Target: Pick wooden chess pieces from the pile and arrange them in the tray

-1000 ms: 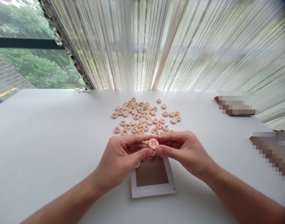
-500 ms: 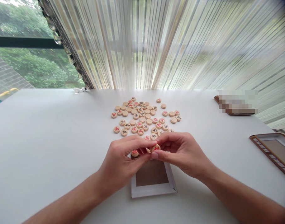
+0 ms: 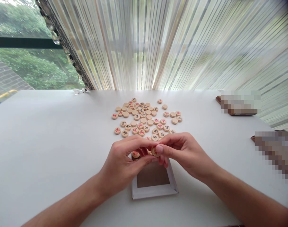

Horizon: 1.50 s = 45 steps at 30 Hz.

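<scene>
My left hand (image 3: 125, 160) and my right hand (image 3: 181, 153) meet above the far end of a shallow white box (image 3: 153, 190) with a brown floor. Both pinch a round wooden chess piece (image 3: 155, 152) with a red character, tilted so that only part of its face shows. A second red-marked piece (image 3: 135, 154) sits just under my left fingers. Beyond the hands, several wooden chess pieces (image 3: 146, 118) with red or black characters lie spread on the white table (image 3: 51, 142).
A striped sheer curtain (image 3: 181, 44) hangs along the table's far edge, with a window onto trees at the left. Two blurred brown items, one (image 3: 239, 105) farther back and one (image 3: 274, 151) nearer, lie at the table's right side. A small clear object (image 3: 80, 91) rests at the far left.
Both hands have lowered from chest height toward the box. The red-marked piece, held face up a second ago, is now tilted and mostly covered by my fingers.
</scene>
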Available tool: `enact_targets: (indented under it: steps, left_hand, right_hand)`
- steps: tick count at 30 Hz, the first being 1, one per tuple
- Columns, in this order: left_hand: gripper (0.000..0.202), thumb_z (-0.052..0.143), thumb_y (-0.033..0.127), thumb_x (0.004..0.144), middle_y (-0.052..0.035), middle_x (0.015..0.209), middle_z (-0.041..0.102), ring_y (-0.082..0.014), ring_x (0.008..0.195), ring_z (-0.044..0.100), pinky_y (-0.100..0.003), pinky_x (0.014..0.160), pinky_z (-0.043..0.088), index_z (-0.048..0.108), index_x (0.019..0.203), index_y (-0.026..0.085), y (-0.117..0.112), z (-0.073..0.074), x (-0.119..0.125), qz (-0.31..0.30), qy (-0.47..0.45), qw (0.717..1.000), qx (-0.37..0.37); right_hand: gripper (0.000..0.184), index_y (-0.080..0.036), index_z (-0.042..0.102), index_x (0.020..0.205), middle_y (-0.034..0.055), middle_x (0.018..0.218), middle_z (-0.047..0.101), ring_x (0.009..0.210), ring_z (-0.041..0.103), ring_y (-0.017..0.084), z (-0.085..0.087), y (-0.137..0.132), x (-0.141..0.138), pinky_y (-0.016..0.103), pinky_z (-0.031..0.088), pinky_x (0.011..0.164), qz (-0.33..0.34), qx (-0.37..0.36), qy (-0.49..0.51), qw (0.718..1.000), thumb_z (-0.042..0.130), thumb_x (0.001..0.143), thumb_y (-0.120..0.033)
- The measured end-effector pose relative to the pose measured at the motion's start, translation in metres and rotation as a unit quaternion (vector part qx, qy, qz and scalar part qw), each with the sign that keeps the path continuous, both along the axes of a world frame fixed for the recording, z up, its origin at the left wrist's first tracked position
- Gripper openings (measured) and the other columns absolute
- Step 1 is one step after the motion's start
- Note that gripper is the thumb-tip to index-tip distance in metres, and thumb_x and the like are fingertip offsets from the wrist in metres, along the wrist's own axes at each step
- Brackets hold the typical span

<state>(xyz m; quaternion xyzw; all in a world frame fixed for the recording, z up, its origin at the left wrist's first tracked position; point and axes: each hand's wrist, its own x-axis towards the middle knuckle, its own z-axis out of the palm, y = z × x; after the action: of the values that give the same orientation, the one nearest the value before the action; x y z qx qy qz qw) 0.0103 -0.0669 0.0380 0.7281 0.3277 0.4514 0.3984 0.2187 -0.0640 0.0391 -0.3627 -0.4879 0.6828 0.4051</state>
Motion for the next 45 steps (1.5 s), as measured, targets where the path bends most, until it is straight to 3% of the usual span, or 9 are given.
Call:
enact_targets:
  steps: [7, 13, 20, 26, 35, 45]
  left_hand:
    - [0.026, 0.084, 0.014, 0.087, -0.0004, 0.092, 0.079, -0.0133, 0.081, 0.072, -0.022, 0.075, 0.060, 0.082, 0.111, 0.025, 0.0005, -0.0031, -0.0018, -0.002, -0.043, 0.995, -0.089]
    - [0.023, 0.083, 0.014, 0.088, 0.0001, 0.091, 0.081, -0.0117, 0.078, 0.076, -0.017, 0.070, 0.062, 0.083, 0.108, 0.024, -0.0005, -0.0008, 0.0003, -0.015, -0.089, 0.987, -0.135]
    - [0.024, 0.082, 0.010, 0.088, -0.0005, 0.091, 0.083, -0.0120, 0.078, 0.078, -0.017, 0.074, 0.063, 0.083, 0.109, 0.022, -0.0028, -0.0021, 0.0005, -0.024, -0.093, 0.987, -0.126]
    - [0.026, 0.082, 0.011, 0.088, -0.0019, 0.094, 0.083, -0.0128, 0.080, 0.076, -0.019, 0.074, 0.060, 0.083, 0.112, 0.022, -0.0024, -0.0047, 0.0000, -0.014, -0.038, 0.997, -0.067]
    - [0.024, 0.079, 0.013, 0.090, -0.0030, 0.092, 0.080, -0.0129, 0.077, 0.070, -0.022, 0.069, 0.056, 0.082, 0.111, 0.022, -0.0016, -0.0052, -0.0013, -0.007, -0.002, 1.000, -0.017]
    - [0.018, 0.080, 0.016, 0.090, -0.0047, 0.087, 0.080, -0.0152, 0.075, 0.072, -0.025, 0.069, 0.057, 0.082, 0.107, 0.019, -0.0038, -0.0032, 0.0015, -0.006, -0.009, 1.000, -0.023]
  right_hand:
    - [0.016, -0.017, 0.086, 0.097, 0.0035, 0.068, 0.077, 0.060, 0.070, 0.010, -0.0017, 0.0000, 0.0035, 0.018, 0.058, 0.059, 0.039, -0.018, 0.045, 0.998, 0.086, 0.089, -0.031]
    - [0.018, -0.018, 0.086, 0.099, 0.0025, 0.076, 0.080, 0.064, 0.070, 0.009, -0.0016, -0.0004, 0.0008, 0.017, 0.060, 0.062, 0.042, -0.040, 0.070, 0.996, 0.091, 0.082, -0.020]
    - [0.034, -0.016, 0.082, 0.089, 0.0001, 0.072, 0.077, 0.060, 0.068, 0.008, -0.0022, -0.0010, -0.0026, 0.015, 0.057, 0.057, 0.018, -0.073, 0.064, 0.995, 0.101, 0.061, -0.009]
    - [0.036, -0.013, 0.078, 0.079, -0.0001, 0.065, 0.075, 0.057, 0.067, 0.009, 0.0020, -0.0017, -0.0049, 0.015, 0.056, 0.054, -0.001, -0.083, 0.047, 0.995, 0.104, 0.054, -0.012]
    - [0.033, -0.015, 0.075, 0.074, 0.0014, 0.063, 0.075, 0.057, 0.069, 0.012, 0.0025, -0.0033, -0.0052, 0.018, 0.056, 0.052, -0.005, -0.069, 0.038, 0.997, 0.104, 0.058, -0.020]
    - [0.026, -0.014, 0.079, 0.078, 0.0033, 0.064, 0.075, 0.056, 0.067, 0.012, 0.0035, -0.0039, -0.0026, 0.021, 0.057, 0.055, 0.016, -0.022, 0.017, 0.999, 0.098, 0.072, -0.031]
